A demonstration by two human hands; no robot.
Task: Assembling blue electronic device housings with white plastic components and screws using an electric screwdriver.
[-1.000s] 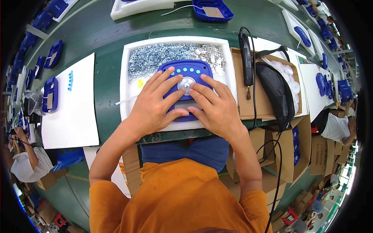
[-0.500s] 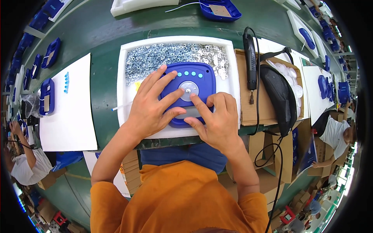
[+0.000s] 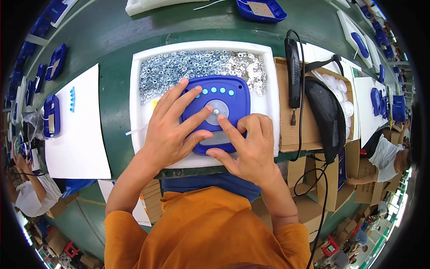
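A rounded blue plastic casing (image 3: pixel 237 92) lies over the near part of a white foam tray (image 3: pixel 136 80). A row of light-blue round buttons (image 3: pixel 214 90) runs along its top. In its middle sits a clear round disc (image 3: pixel 217 120) with a small metal piece at the centre. My left hand (image 3: pixel 168 130) rests with spread fingers on the casing's left side, its index fingertip at the disc. My right hand (image 3: pixel 251 150) touches the disc with its index fingertip; its thumb is apart and the other fingers are bent. Neither hand grasps anything.
Many small metal nuts or washers (image 3: pixel 188 67) fill the tray's far part. To the right, a corded electric screwdriver (image 3: pixel 293 76) and a black mesh pouch (image 3: pixel 321 116) lie by a cardboard box of white discs (image 3: pixel 342 89). A white board (image 3: pixel 80 143) lies left.
The casing has come slightly nearer to me within the tray, with both hands on it. The fingertips stay at the disc. The whole view has shifted a little.
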